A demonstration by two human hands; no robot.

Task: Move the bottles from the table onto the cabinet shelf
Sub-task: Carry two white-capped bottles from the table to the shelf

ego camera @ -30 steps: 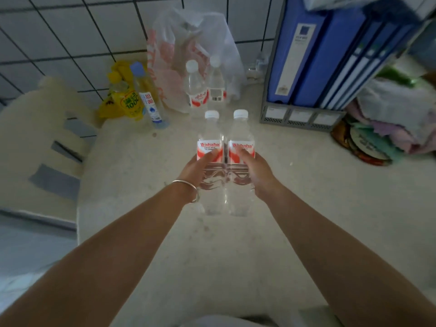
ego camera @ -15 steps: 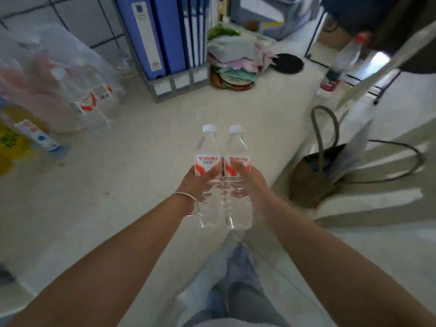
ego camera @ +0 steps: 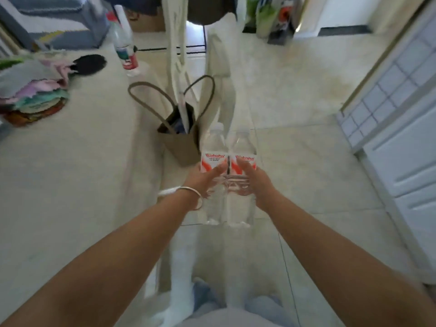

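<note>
I carry two clear water bottles with red-and-white labels upright and side by side, out over the tiled floor. My left hand grips the left bottle around its middle. My right hand grips the right bottle the same way. The two bottles touch each other. The table lies to my left. Another bottle with a red cap stands on its far end. No cabinet shelf shows in this view.
A brown tote bag sits on a white chair just beyond the bottles. Folded cloths and a black disc lie on the table. A white panelled door stands at the right. My legs show below.
The view has swung right, away from the table and the blue binders, toward the floor and the white door. Both hands still hold the bottles together in front of me.
</note>
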